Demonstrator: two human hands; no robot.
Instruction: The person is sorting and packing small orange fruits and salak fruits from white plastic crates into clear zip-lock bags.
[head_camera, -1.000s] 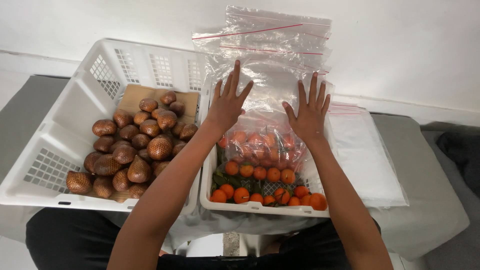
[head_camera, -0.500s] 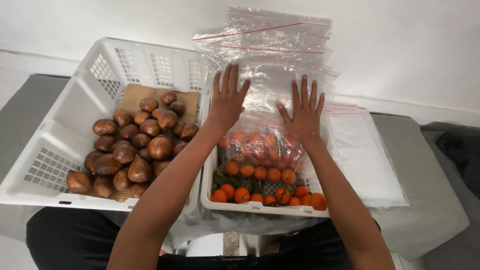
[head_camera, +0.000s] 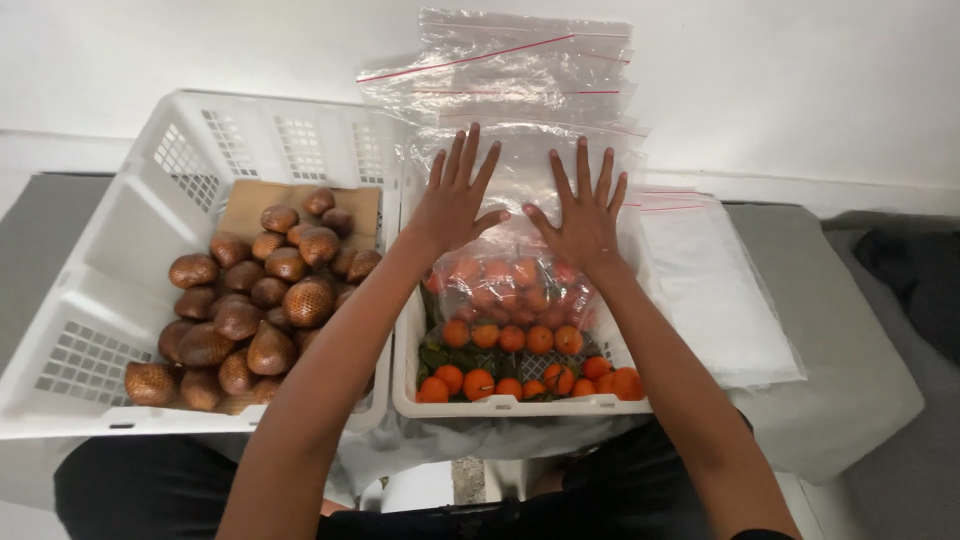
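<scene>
A clear zip-top plastic bag (head_camera: 520, 190), crinkled and partly filled with small orange fruits (head_camera: 500, 285), is laid over the white plastic crate (head_camera: 500, 405) of loose oranges. It is pressed flat by the left hand (head_camera: 455, 205) and right hand (head_camera: 583, 222), fingers spread wide. Brown scaly fruits (head_camera: 250, 300) are held in the neighbouring white basket (head_camera: 120, 270).

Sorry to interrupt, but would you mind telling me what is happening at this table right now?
A person is pressing both palms flat on a clear zip bag filled with small orange fruits. The left hand and right hand lie side by side, fingers spread, on the bag's upper part. The bag rests on loose orange fruits in a white crate. A larger white crate to the left holds brown scaly fruits. Empty zip bags are stacked behind, and more lie to the right.
</scene>
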